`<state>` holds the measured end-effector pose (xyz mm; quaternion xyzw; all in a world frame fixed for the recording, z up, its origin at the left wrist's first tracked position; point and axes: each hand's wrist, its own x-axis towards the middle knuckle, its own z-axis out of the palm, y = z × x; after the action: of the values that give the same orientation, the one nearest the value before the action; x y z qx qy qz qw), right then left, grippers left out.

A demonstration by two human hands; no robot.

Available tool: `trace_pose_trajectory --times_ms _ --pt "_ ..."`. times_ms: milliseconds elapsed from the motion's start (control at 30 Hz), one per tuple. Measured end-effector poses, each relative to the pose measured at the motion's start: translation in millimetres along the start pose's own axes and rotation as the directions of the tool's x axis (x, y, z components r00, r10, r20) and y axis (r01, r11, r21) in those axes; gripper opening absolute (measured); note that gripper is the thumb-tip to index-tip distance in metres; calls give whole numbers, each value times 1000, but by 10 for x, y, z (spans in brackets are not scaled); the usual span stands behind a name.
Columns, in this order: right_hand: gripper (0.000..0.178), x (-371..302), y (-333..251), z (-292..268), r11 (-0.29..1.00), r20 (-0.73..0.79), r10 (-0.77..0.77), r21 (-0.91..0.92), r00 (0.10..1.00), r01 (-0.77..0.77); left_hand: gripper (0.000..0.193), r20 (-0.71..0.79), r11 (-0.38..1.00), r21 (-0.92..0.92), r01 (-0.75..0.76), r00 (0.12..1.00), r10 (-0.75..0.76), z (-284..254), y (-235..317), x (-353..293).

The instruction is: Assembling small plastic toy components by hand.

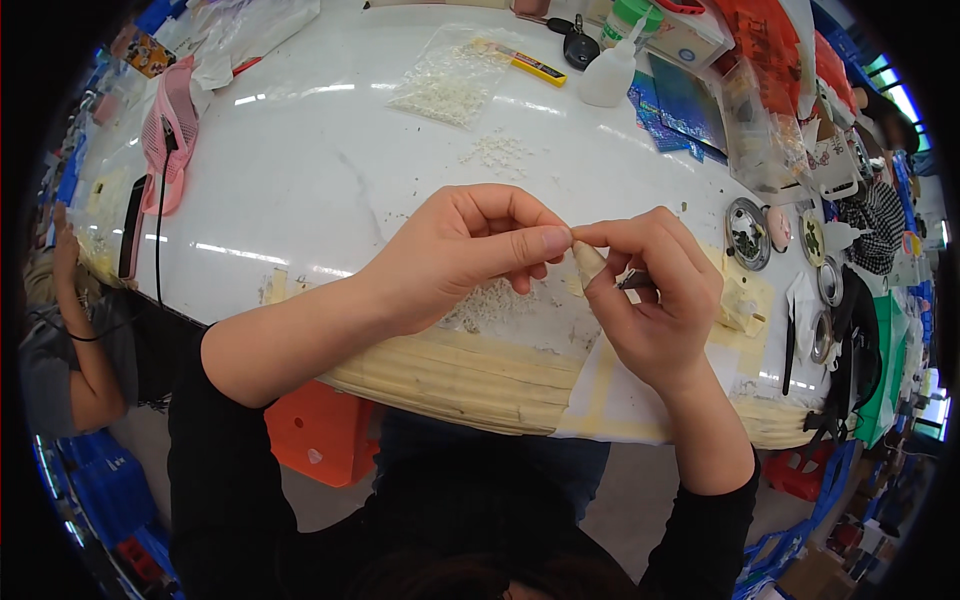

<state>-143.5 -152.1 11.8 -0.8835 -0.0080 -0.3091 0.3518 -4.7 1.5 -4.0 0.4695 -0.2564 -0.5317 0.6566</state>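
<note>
Left hand [470, 240] pinches, contents too small to tell. Right hand [655, 290]: grip holds slim dark tool [636, 281]. White bits [488, 306] lie on surface [330, 150].

On my feed the light is bright and even, with the left hand [465, 245] and right hand [655, 290] fairly crisp. White glare streaks the glossy tabletop [330, 140] and the windows [897, 98] blow out. I see black sleeves [225, 480] losing detail and fisheye curvature bending the outer view into a dark rim.
</note>
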Motion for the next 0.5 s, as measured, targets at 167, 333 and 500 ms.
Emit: trace_pose_trajectory --times_ms 167,333,500 --pt "28 -18 -30 36 997 -42 75 4 996 -75 12 -90 886 390 -251 947 308 91 -27 -58" --pt "25 -42 -32 90 993 -116 118 6 986 -118 19 18 636 621 -458 820 572 86 -82 -61" --pt "25 -53 -69 131 984 -124 173 55 977 -167 22 63 515 706 -486 767 638 89 -90 -51"
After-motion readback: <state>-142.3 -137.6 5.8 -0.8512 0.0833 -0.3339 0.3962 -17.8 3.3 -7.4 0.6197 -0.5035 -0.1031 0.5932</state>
